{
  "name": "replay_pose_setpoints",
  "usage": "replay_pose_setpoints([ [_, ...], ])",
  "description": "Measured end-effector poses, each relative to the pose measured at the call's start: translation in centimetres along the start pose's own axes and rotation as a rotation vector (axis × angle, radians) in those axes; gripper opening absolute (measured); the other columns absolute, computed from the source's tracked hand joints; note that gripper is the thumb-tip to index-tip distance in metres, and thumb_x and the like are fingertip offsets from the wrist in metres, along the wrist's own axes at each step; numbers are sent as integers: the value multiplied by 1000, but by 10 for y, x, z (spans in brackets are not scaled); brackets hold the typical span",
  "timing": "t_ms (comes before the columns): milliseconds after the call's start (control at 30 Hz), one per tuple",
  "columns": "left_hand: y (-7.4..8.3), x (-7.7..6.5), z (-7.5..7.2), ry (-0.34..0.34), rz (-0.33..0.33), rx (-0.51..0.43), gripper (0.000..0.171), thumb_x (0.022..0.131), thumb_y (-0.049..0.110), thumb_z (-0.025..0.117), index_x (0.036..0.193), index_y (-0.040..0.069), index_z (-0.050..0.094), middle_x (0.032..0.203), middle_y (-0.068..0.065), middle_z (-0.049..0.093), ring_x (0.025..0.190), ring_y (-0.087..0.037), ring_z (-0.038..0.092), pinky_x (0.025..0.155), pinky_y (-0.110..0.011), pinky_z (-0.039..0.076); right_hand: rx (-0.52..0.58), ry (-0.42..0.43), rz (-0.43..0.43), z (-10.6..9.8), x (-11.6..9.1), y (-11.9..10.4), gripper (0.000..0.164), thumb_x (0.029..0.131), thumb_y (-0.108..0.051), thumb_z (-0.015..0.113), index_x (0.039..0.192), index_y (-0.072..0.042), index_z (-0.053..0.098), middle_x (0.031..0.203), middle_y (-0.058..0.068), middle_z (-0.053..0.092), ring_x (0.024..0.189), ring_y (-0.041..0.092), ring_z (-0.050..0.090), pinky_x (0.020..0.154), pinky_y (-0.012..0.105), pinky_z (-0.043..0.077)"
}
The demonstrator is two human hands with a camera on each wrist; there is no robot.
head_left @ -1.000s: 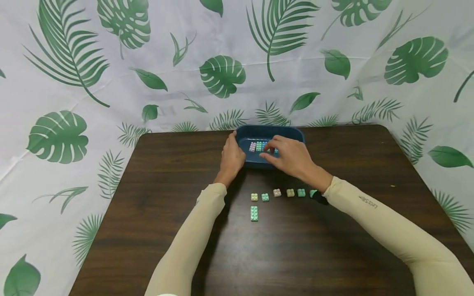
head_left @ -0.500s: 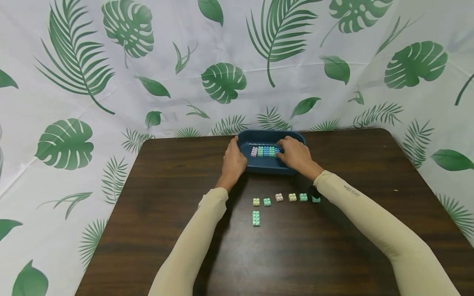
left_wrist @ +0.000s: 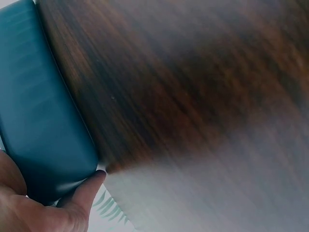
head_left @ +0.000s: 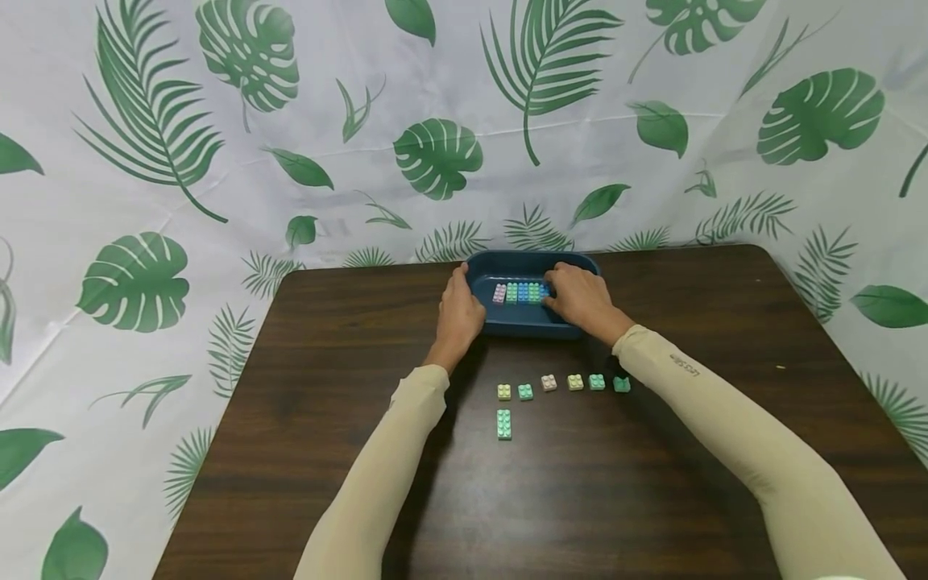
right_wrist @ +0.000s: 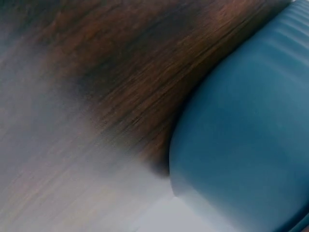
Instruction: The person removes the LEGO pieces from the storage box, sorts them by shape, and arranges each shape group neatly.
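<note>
A dark blue tray (head_left: pixel 529 330) stands at the back of the table. My left hand (head_left: pixel 459 318) grips its left end; in the left wrist view the thumb (left_wrist: pixel 91 191) lies against the tray's corner. Inside the tray a row of toy bricks runs left to right: a pink brick (head_left: pixel 499 293), then green and blue ones. At the row's right end, my right hand (head_left: pixel 583 300) reaches in and pinches a blue brick (head_left: pixel 544 292), which its fingers partly cover. The right wrist view shows mostly the tray's outer wall (right_wrist: pixel 241 130).
In front of the tray lies a line of small square bricks, from a yellow brick (head_left: pixel 503 392) to a green brick (head_left: pixel 621 384) near my right sleeve. A longer green brick (head_left: pixel 503 424) lies nearer me. A leaf-patterned cloth (head_left: pixel 348 201) hangs behind the dark wooden table (head_left: pixel 326 362).
My right hand has moved from over the middle of the row to its right end and lowered to the bricks. The left hand keeps its place on the tray.
</note>
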State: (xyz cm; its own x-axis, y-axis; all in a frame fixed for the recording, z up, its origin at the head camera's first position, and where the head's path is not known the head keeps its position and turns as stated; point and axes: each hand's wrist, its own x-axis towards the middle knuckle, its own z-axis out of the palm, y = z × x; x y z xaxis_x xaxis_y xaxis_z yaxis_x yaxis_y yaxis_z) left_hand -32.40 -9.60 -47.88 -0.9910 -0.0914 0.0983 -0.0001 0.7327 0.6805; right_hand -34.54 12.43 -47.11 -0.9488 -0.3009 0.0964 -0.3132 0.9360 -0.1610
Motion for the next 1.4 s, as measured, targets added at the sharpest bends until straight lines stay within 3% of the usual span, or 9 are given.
replay_pose_setpoints([
  [233,-2,-1,0,-3,-11,-14,60,94,4,40,150,22,28,146,-5,43,126,-30,52,98,-47,46,-29,-31,14,-4,4,1,46,79,-40,76,116,-15,67,105,5,61,82,23,61,63,42,52],
  [433,-5,-1,-1,-1,-21,-17,59,94,5,40,150,22,28,147,-5,43,125,-31,52,98,-48,46,-68,33,-7,-17,-4,-7,48,74,-47,78,108,-16,67,97,2,59,76,22,59,59,41,51],
  [767,-5,0,-4,-12,-10,-13,58,94,5,39,149,20,28,146,-6,43,125,-32,52,100,-49,45,-134,145,-272,-55,-51,-47,43,73,-51,76,102,-20,68,91,-2,59,66,12,55,47,30,44],
  [967,-4,1,-4,-18,-21,0,58,94,4,39,149,20,27,145,-6,43,124,-31,52,100,-48,45,-132,170,-404,-50,-87,-72,42,70,-50,77,97,-19,68,88,-4,59,68,9,54,47,26,43],
  [1233,0,-1,-2,-42,-40,15,58,95,6,39,150,21,25,146,-6,42,122,-30,53,97,-47,46,-109,59,-480,-28,-127,-81,41,67,-58,73,90,-24,67,84,-10,57,70,7,52,49,25,41],
  [1400,3,-1,-2,-34,-30,12,58,96,6,38,150,22,25,146,-6,41,119,-33,54,94,-48,47,-115,1,-506,-22,-140,-78,39,69,-59,71,89,-25,67,79,-12,52,67,5,46,48,23,37],
])
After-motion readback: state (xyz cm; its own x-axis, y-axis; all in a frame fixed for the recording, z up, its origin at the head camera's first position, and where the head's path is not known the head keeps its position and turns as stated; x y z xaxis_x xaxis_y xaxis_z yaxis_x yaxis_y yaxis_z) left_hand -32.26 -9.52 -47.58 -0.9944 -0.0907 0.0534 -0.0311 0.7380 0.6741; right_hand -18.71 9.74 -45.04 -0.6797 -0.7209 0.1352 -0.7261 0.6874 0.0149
